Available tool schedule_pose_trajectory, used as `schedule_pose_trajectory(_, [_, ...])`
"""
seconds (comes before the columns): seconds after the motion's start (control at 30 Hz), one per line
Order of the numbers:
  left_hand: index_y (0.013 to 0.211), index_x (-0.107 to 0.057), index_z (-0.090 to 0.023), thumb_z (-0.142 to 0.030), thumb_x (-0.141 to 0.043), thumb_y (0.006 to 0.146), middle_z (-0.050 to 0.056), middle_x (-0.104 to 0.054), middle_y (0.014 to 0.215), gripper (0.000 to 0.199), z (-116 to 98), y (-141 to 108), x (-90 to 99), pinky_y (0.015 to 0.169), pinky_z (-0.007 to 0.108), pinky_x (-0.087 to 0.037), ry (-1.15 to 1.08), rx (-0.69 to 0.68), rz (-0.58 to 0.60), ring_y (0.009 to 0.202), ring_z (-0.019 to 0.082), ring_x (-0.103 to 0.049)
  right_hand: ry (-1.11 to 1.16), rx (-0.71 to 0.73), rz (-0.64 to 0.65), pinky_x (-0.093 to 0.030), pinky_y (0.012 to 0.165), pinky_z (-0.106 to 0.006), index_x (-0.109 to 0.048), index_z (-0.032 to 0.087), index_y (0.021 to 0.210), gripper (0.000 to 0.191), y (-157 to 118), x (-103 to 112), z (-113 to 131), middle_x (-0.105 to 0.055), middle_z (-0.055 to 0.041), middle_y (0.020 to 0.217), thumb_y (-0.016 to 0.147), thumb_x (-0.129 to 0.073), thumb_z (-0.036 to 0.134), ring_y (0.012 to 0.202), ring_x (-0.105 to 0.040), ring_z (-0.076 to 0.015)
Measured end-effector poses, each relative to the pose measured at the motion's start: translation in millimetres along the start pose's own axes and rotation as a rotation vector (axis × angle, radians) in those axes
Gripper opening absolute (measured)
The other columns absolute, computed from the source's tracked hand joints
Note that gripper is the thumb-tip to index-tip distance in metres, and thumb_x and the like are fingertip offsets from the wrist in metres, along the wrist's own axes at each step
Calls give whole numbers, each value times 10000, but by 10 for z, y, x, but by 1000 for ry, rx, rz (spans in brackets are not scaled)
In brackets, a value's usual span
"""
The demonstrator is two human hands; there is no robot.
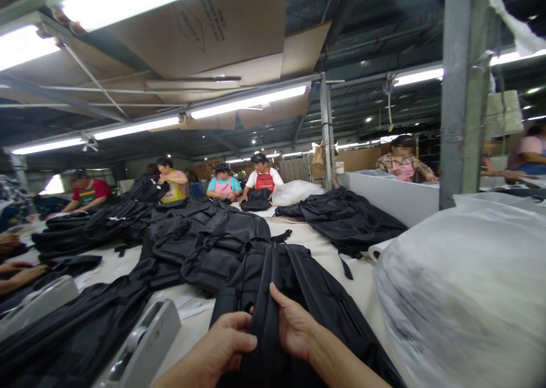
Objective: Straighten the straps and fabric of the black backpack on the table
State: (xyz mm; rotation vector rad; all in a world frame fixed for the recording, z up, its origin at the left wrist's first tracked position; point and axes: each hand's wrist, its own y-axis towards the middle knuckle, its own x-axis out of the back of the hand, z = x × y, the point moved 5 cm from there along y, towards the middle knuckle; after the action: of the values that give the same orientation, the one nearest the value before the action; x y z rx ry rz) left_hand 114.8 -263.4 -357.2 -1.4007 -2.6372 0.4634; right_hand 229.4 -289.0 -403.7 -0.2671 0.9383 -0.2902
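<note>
A black backpack [330, 297] lies on the table in front of me, its padded shoulder straps facing up. My left hand [230, 342] pinches the left edge of one shoulder strap [266, 302], thumb on top. On the strap's other edge, my right hand [294, 325] grips it with the thumb stretched along the top and the fingers curled underneath. The strap's lower end is hidden between and below my hands. Just beyond, more black backpacks [213, 251] lie overlapping in a heap.
A large white plastic bag [464, 291] bulges at the right. Grey metal machine parts [149, 342] stand at the lower left. Another black backpack pile [350, 217] lies back right. Co-workers sit or stand across the table; a co-worker's hands [25, 277] are at the left edge.
</note>
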Motion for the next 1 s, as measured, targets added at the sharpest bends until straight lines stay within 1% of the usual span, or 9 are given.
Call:
schedule_pose_trajectory(0.27, [809,-668,-139,-117,-610,536,10,-662,691,280,-258,150,-89,676,274,-441,16,-226,55,661,170,-606,-45,-58,177,-536,793,-436,-678,103,951,624,-87,-91,303,-744,-140,804,887,-386,650,717,-698,-240])
schedule_pose_trajectory(0.4, [749,-664,-145,-133,-601,535,-3,-631,657,223,-409,245,-80,662,263,-409,121,-296,8,689,178,-588,-68,-59,140,-530,804,-433,-677,108,962,586,-83,-168,493,-749,-132,800,909,-383,612,708,-698,-235])
schedule_pose_trajectory(0.5, [700,-647,-147,-144,-584,532,-13,-601,624,179,-420,297,-23,665,255,-389,197,-367,5,694,173,-568,-94,-31,85,-533,794,-404,-676,82,953,562,-34,-178,521,-747,-133,756,917,-410,576,684,-696,-226])
schedule_pose_trajectory(0.63, [721,-624,-151,-130,-554,540,-18,-591,626,195,-271,326,78,584,234,-323,220,-318,-38,633,142,-528,-176,-18,84,-525,807,-368,-678,69,933,582,36,-130,438,-745,-125,727,915,-410,584,685,-698,-212])
schedule_pose_trajectory(0.7, [731,-616,-156,-126,-576,550,-14,-594,638,189,-218,304,87,558,230,-314,145,-275,-39,606,131,-516,-218,-2,100,-517,823,-356,-679,68,938,586,36,-106,409,-746,-119,728,918,-404,585,694,-700,-205])
schedule_pose_trajectory(0.8, [780,-600,-156,-184,-686,569,4,-612,705,229,-213,232,16,614,254,-415,-71,-191,57,623,132,-550,-236,24,180,-506,839,-349,-675,75,981,548,-32,-121,404,-752,-109,760,923,-421,558,712,-700,-196])
schedule_pose_trajectory(0.87, [816,-582,-150,-260,-770,546,19,-621,758,347,-213,176,-27,636,270,-463,-166,-118,88,647,132,-570,-242,38,224,-499,838,-338,-671,73,1006,503,-103,-142,408,-753,-107,773,935,-431,510,721,-700,-190])
schedule_pose_trajectory(0.93, [867,-560,-151,-339,-817,529,26,-624,792,464,-173,133,-29,612,268,-481,-187,-80,55,669,138,-586,-261,35,208,-498,819,-322,-672,62,1004,473,-158,-138,391,-751,-110,763,941,-435,467,716,-697,-187])
schedule_pose_trajectory(1.0, [918,-528,-173,-409,-823,546,19,-630,802,530,-95,109,-3,587,269,-488,-171,-123,5,680,153,-608,-260,25,163,-499,801,-319,-674,56,994,455,-181,-116,350,-748,-113,749,940,-438,441,707,-693,-189])
